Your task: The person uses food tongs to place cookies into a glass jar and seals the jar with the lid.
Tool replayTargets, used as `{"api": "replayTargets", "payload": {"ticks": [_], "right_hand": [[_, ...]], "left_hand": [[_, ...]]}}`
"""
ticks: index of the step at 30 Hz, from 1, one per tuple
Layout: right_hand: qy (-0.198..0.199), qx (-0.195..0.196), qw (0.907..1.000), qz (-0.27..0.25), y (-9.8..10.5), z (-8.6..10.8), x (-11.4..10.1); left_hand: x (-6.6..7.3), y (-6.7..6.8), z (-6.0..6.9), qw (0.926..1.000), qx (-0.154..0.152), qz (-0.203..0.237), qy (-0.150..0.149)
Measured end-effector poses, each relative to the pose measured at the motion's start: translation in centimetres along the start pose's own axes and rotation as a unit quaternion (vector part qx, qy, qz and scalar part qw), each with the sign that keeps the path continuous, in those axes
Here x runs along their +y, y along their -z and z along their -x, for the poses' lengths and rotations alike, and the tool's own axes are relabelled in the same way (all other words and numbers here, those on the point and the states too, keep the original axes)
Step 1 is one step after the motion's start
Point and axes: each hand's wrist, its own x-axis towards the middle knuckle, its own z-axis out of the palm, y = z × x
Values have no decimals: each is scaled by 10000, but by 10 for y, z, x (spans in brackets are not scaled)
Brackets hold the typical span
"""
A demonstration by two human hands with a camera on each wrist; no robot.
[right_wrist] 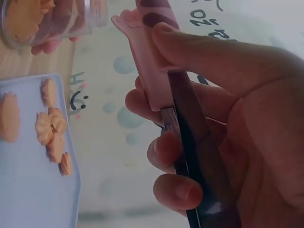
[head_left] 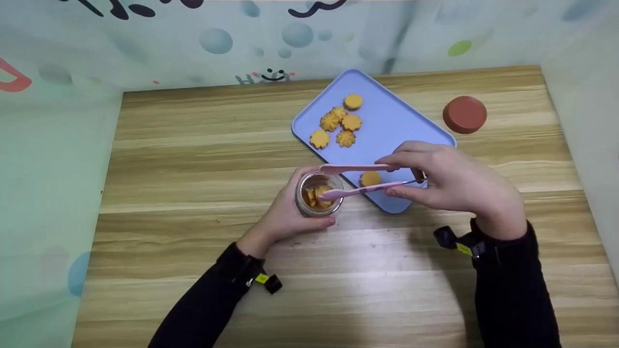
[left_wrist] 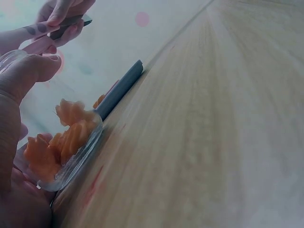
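Pink-armed tongs [head_left: 356, 168] are gripped in my right hand [head_left: 457, 179], thumb on one arm, fingers against the other; tips stand apart at the mouth of the glass jar [head_left: 302, 205]. My left hand [head_left: 292, 212] holds that jar, thumb and fingers curled round its side; I cannot tell whether its base touches the table [head_left: 193, 169]. Cookies [head_left: 312, 197] noted inside. Blue tray [head_left: 387, 130], beside the jar: six biscuits [head_left: 330, 121] clustered toward one end, one biscuit [head_left: 370, 178] apart, beneath the tongs. Reddish-brown lid [head_left: 464, 114]: on the table, near the tray.
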Motion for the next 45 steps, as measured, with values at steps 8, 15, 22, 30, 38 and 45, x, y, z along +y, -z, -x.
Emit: {"api": "replayTargets", "payload": {"ticks": [8,15,22,30,38,45], "right_hand": [[-925,-1,9952,313,17,17,16],[-1824,-493,9808,488,19,25,31],[-2444,-1041,9630,447,12,20,33],[-2575,-1351,9564,284,10,17,35],[-2148,-978,9715,202,10,16,41],[-1821,-662,9804,363,10,15,51]], "left_hand": [[-1,0,0,9998,-2,21,-187],[-2,0,0,9998,37,-45,-163],[-1,0,0,9999,24,-31,-129],[0,0,0,9999,25,-55,-116],[-1,0,-1,9997,38,-93,-236],[-1,0,-1,9998,44,-99,-190]]}}
